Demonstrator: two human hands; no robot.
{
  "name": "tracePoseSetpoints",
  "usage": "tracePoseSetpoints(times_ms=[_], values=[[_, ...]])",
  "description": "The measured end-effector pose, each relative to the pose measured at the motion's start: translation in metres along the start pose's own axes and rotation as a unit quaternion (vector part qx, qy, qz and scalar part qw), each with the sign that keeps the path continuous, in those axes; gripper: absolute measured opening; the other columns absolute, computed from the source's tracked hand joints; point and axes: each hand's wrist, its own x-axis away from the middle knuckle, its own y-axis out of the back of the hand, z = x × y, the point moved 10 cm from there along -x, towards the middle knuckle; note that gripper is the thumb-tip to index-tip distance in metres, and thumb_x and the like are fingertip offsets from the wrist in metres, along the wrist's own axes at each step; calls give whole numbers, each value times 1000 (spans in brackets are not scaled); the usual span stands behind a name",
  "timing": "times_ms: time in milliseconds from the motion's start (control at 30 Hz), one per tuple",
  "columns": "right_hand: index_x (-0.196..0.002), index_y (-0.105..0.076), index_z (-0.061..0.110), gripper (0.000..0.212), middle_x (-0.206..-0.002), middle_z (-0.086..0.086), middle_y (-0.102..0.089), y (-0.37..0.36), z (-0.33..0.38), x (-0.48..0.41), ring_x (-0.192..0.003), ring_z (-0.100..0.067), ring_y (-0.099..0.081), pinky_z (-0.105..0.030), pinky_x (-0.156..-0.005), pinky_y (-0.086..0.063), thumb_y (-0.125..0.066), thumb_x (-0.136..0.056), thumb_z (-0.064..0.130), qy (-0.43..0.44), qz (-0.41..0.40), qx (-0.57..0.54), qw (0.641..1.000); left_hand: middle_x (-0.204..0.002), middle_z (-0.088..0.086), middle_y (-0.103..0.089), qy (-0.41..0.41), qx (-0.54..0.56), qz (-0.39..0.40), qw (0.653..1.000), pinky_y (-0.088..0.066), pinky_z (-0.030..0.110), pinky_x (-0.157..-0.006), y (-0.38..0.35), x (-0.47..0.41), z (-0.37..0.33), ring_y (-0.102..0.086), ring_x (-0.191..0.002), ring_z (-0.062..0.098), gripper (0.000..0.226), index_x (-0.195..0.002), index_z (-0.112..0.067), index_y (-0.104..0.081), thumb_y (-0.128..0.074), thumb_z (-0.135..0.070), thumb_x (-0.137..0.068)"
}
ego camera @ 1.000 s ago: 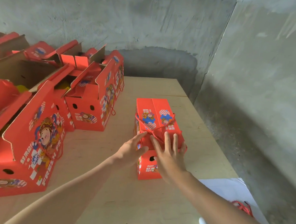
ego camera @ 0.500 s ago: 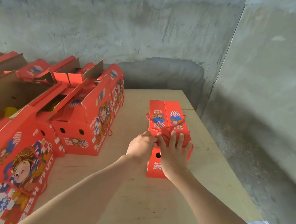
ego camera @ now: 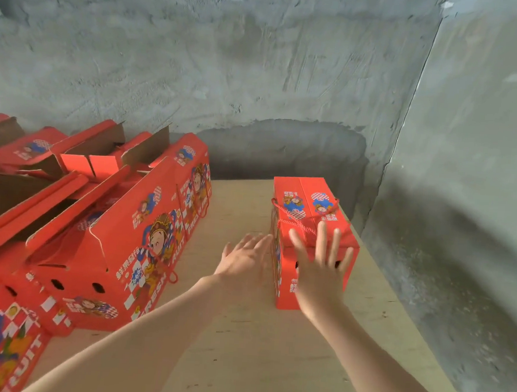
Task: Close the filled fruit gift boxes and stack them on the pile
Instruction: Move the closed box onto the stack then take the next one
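Observation:
A closed red fruit gift box (ego camera: 307, 199) with a red rope handle across its lid stands on the wooden table (ego camera: 255, 348), right of centre. My right hand (ego camera: 320, 261) is spread flat in front of the box's near end, fingers straight. My left hand (ego camera: 245, 257) hovers open just left of the box, fingertips by its left side; whether it touches is unclear. Neither hand holds anything.
Several red gift boxes (ego camera: 119, 241) with raised lid flaps stand in rows on the left of the table. Rough concrete walls (ego camera: 260, 58) close in behind and on the right. The table's right edge runs close to the closed box.
Both hands have come off the box's rope handle and lid and now have straight fingers. The view has tilted upward and the box looks farther away.

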Motion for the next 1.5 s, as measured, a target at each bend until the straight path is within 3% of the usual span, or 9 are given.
tracePoseSetpoints(times_ms=[100,233,667,800,933,1033,1200,1367,1500], values=[[-147,-31,29,89,-154,-26,-15,-8,13,10,-140,-51,-7,-67,-103,-22,-70,-72,2,21,-25,-16,999,-151,-2,-32,-11,9,-91,996,-17,30,-110,17,16,13,-26,-138,17,47,-143,-20,-36,-40,-13,-96],[-149,5,36,87,-153,-19,23,-29,4,-29,-138,-44,25,-60,-111,-10,-40,-85,-2,12,59,-26,998,-139,-2,-44,8,11,-109,994,-23,24,-102,20,34,24,-37,-130,19,36,-130,-16,-52,-42,-13,-96],[-149,10,34,93,-149,-16,35,-67,-25,-157,-138,-32,32,-54,-114,1,-43,-81,0,-89,211,-5,973,-137,5,-51,38,-99,-213,971,-25,34,-111,112,78,95,-41,-133,24,34,-123,-11,-63,-59,-14,-89],[-151,6,19,83,-157,-13,17,-69,72,-114,-145,-29,14,-40,-119,-5,-52,-92,21,68,167,-59,982,-140,0,-48,41,-103,-230,967,-21,30,-111,119,88,107,-36,-136,18,34,-126,-16,-60,-54,-16,-93],[-152,2,17,86,-160,-3,3,-67,198,-34,-147,-17,-5,-22,-114,-7,-57,-92,34,221,223,-243,918,-136,2,-52,50,-107,-220,968,-29,35,-109,118,105,112,-42,-132,21,31,-123,-14,-63,-54,-11,-93],[-152,-2,19,85,-159,-3,-10,-48,266,0,-141,-24,-27,-32,-110,-30,-58,-89,34,254,235,-337,875,-121,9,-63,60,-85,-257,961,-45,43,-99,139,127,120,-56,-118,29,31,-110,-7,-70,-63,4,-82],[-149,10,2,87,-158,-14,7,-42,323,29,-147,-24,-1,-25,-115,-8,-48,-95,39,176,259,-379,871,-121,7,-62,149,11,-376,915,-37,28,-97,188,174,162,-53,-118,24,30,-111,-5,-68,-50,6,-89],[-151,6,11,62,-135,-17,-49,-48,318,19,-114,-31,-55,-36,-89,-46,-28,-101,22,-10,262,-393,881,-127,4,-58,234,71,-368,897,-38,26,-96,195,205,194,-51,-120,19,34,-123,-11,-60,-43,-2,-94],[-151,1,8,67,-116,-13,-62,-40,304,21,-101,-28,-62,-37,-83,-51,-24,-90,-4,-53,263,-350,898,-141,4,-46,271,83,-269,921,-36,18,-88,176,218,204,-46,-127,18,39,-136,-15,-46,-42,-9,-97]])
